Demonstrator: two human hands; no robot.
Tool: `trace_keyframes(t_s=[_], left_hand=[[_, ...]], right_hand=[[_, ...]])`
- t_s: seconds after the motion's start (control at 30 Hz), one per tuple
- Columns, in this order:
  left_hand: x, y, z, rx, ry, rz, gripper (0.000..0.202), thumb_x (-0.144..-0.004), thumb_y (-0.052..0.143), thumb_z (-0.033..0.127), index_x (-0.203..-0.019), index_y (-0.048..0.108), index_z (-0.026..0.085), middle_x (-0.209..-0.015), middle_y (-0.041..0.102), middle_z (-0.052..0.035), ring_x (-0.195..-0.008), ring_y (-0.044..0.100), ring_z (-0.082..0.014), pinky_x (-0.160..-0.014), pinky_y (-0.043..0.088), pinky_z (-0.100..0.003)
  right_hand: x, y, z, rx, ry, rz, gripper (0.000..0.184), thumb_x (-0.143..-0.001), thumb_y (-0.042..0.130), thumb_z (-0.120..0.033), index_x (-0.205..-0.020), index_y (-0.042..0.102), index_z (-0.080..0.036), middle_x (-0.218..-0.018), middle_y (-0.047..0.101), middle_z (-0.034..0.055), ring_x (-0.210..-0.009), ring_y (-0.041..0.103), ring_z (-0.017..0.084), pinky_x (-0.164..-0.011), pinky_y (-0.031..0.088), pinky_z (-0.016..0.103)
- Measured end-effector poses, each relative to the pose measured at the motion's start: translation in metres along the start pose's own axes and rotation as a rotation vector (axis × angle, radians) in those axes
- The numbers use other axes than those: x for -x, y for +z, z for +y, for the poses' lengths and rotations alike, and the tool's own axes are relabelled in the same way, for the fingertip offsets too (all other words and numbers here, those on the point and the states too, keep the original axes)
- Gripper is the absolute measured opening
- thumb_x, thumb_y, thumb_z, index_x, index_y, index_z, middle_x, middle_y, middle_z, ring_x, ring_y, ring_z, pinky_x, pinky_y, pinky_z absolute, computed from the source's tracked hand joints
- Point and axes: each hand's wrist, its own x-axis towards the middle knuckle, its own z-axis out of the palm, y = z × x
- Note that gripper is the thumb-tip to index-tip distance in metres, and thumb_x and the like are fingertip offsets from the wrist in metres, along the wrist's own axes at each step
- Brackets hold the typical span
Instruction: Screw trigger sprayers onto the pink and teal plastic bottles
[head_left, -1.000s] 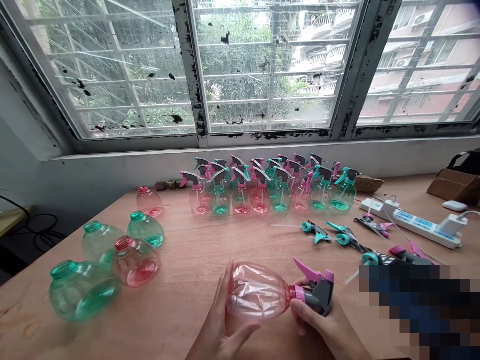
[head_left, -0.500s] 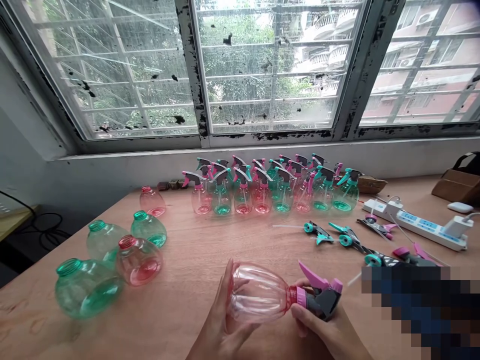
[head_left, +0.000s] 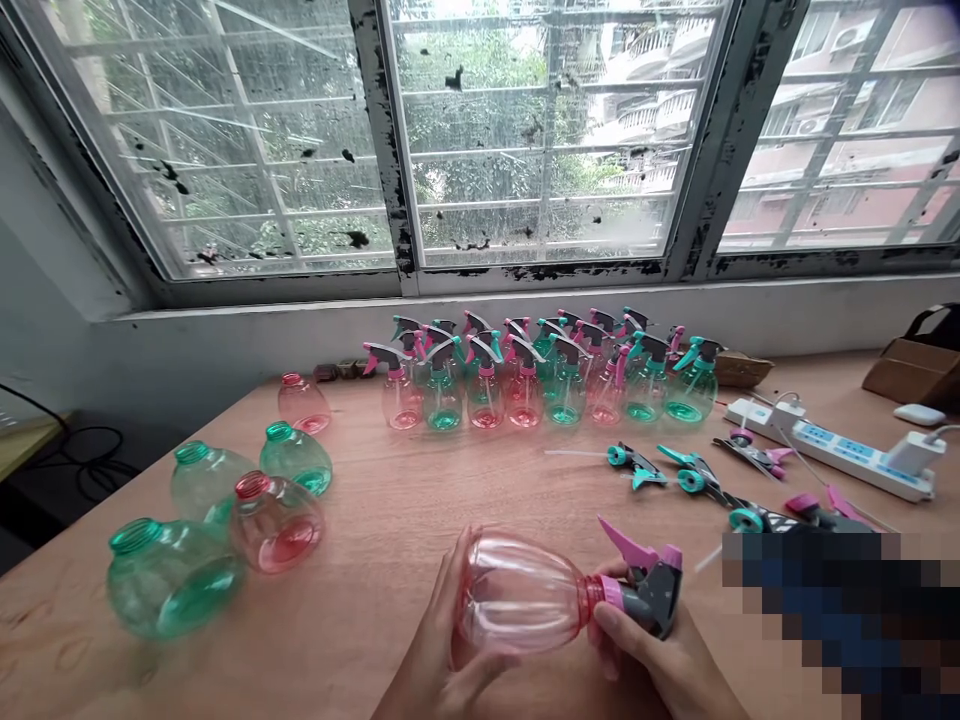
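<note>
- The bottle (head_left: 517, 595) is held on its side at the lower centre of the frame, neck (head_left: 590, 602) to the right; whether the table (head_left: 375, 620) is touched by it cannot be told.
- Its base is cupped by the left hand (head_left: 442, 640), the fingers barely curled and the thumb below.
- The spray head (head_left: 654, 600) is gripped by the partly closed right hand (head_left: 664, 655), thumb near the collar (head_left: 611, 592); some fingers are hidden.
- The collar is best turned squarely in line with the neck, the bottle kept from spinning and only lightly squeezed.
- The trigger (head_left: 626, 547) is best left unpressed.
- Compared with half a second ago, the neck is held slightly lower and the spray head is tipped more upright.
- The open bottles (head_left: 277, 535) at the left are left in place.
</note>
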Motion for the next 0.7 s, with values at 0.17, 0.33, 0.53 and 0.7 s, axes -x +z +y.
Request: trace_keyframes(t_s=[0.17,0.33,0.53,0.7], left_hand=[[0.001,-0.001,-0.007,-0.030,0.064,-0.019,0.101,-0.081,0.077,0.051,-0.159,0.015,0.039,-0.169,0.020,-0.0036,-0.154,0.019,-0.0357,-0.127,0.012,-0.050],[0.002,-0.001,0.002,0.066,0.024,-0.080,0.098,-0.084,0.072,0.055,-0.160,0.014,0.032,-0.168,0.022,-0.0088,-0.151,0.028,-0.0366,-0.126,0.017,-0.050],[0.004,0.004,0.004,-0.169,0.094,0.034,0.084,-0.091,0.064,0.050,-0.158,0.014,0.042,-0.169,0.019,-0.0012,-0.152,0.025,-0.0335,-0.127,0.011,-0.051],[0.004,0.003,0.005,-0.232,0.128,0.010,0.102,-0.086,0.070,0.052,-0.160,0.002,0.035,-0.171,0.011,-0.0068,-0.155,0.012,-0.0355,-0.127,0.014,-0.052]], right_hand=[[0.000,0.001,0.001,-0.028,-0.019,0.003,0.041,-0.077,0.082,-0.048,-0.097,0.062,-0.018,-0.059,0.071,0.0003,-0.043,0.060,0.014,-0.043,0.047,0.024],[0.002,0.002,0.000,0.006,-0.015,0.004,0.042,-0.076,0.083,-0.049,-0.098,0.064,-0.020,-0.059,0.071,-0.0006,-0.045,0.060,0.013,-0.046,0.049,0.024],[0.001,0.000,-0.001,0.012,-0.011,-0.012,0.038,-0.079,0.080,-0.051,-0.093,0.064,-0.019,-0.060,0.073,0.0014,-0.043,0.060,0.013,-0.045,0.045,0.023],[0.001,0.001,-0.002,0.020,0.003,0.007,0.040,-0.077,0.082,-0.049,-0.093,0.063,-0.018,-0.058,0.072,0.0009,-0.043,0.062,0.014,-0.045,0.048,0.023]])
